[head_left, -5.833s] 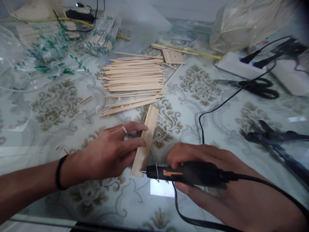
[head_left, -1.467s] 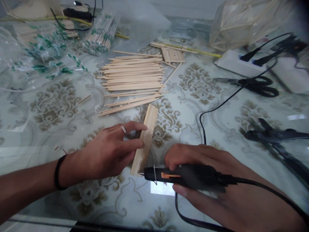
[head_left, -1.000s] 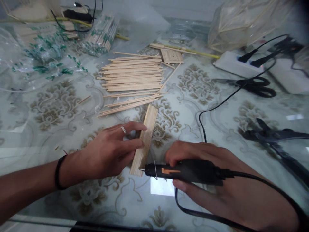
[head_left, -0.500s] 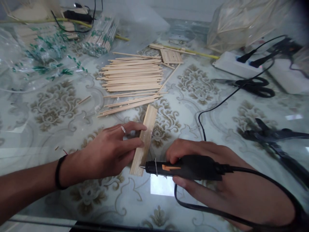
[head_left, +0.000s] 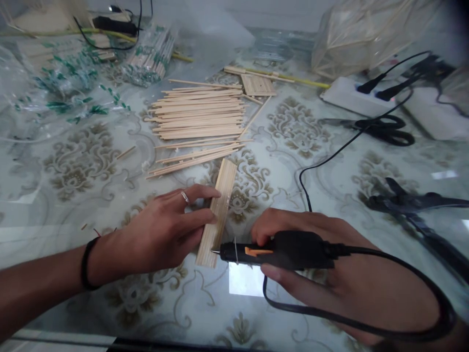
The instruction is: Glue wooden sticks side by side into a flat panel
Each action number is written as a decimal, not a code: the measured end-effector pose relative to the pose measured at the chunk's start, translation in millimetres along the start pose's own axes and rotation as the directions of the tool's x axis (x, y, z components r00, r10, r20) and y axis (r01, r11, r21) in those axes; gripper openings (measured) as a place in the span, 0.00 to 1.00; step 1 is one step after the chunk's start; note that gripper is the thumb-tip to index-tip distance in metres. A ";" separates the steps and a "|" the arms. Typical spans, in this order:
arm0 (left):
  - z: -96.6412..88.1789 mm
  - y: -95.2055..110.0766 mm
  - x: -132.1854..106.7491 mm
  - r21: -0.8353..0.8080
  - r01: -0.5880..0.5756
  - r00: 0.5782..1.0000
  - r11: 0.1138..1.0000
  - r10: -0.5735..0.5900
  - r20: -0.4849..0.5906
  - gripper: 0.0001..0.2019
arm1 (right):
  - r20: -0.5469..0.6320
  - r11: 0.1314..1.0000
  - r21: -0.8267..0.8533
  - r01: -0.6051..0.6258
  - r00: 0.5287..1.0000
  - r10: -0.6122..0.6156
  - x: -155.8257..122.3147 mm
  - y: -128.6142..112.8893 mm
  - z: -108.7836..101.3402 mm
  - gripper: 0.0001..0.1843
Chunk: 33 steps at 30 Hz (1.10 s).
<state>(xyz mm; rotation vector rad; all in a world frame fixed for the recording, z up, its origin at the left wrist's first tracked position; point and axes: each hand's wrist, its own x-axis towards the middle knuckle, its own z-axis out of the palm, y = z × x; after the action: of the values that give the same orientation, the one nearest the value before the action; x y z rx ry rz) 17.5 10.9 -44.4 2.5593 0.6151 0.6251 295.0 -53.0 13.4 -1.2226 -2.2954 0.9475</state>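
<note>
A narrow panel of glued wooden sticks lies flat on the glass-topped table. My left hand, with a ring and a black wristband, presses its stretched fingers flat on the panel's left edge. My right hand is wrapped round a black glue gun with an orange trigger. The gun's nozzle touches the panel's right edge near its near end. Its black cord loops around my right wrist.
A pile of loose wooden sticks lies beyond the panel. Packets of sticks in plastic sit at the far left. Black scissors, a white power strip and black pliers lie to the right.
The glue gun's nozzle has crept a little up along the panel's right edge. My left hand has stayed in place on the panel.
</note>
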 end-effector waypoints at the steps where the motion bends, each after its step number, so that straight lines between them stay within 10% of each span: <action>1: 0.0 0.0 0.0 0.000 0.001 1.000 1.000 -0.001 -0.001 0.07 | -0.004 1.000 -0.001 -0.001 1.000 0.001 0.3 0.1 0.0 0.04; 33: -1.8 3.1 -1.5 0.070 0.015 0.999 0.997 -0.018 0.044 0.10 | -0.074 0.996 0.019 -0.092 0.993 0.093 -0.3 2.9 -12.7 0.05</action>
<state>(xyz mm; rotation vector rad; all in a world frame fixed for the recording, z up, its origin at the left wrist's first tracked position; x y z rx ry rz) 16.3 8.2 -41.9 2.6226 0.6531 0.5480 304.5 -47.1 20.3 -1.3446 -2.1863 0.9328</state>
